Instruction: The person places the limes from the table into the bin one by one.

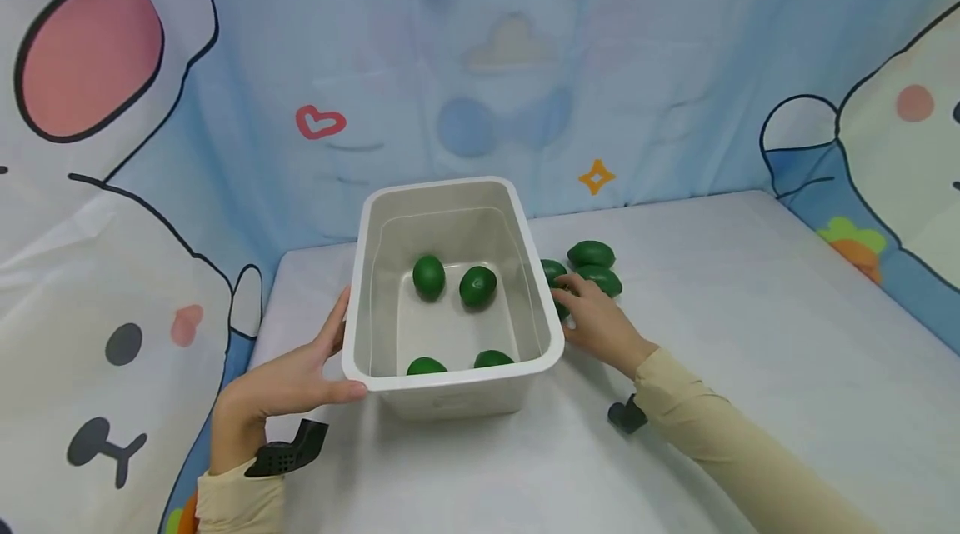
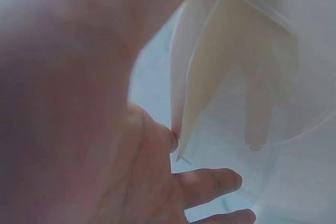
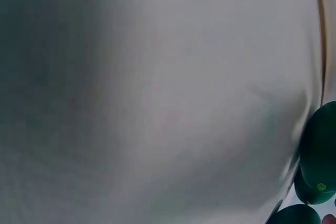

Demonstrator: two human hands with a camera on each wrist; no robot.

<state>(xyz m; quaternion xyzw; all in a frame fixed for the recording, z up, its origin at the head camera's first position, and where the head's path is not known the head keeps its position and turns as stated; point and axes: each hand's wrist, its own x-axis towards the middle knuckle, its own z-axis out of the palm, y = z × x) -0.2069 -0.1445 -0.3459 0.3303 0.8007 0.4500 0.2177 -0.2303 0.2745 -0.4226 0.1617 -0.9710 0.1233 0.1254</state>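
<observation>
A deep off-white plastic bin stands on the table in the head view. Inside it lie several dark green limes, among them one at the left and one to its right. My left hand rests against the bin's left side, thumb at the front corner of the rim and fingers extended along the wall. Beyond the bin's right wall, my right hand has its bent fingers and thumb around a lime, partly hidden by the hand and rim. The right wrist view shows limes at its right edge.
More limes lie close together just behind the right hand, near the bin's right wall. A white cloth covers the table. A blue printed curtain hangs along the back and sides.
</observation>
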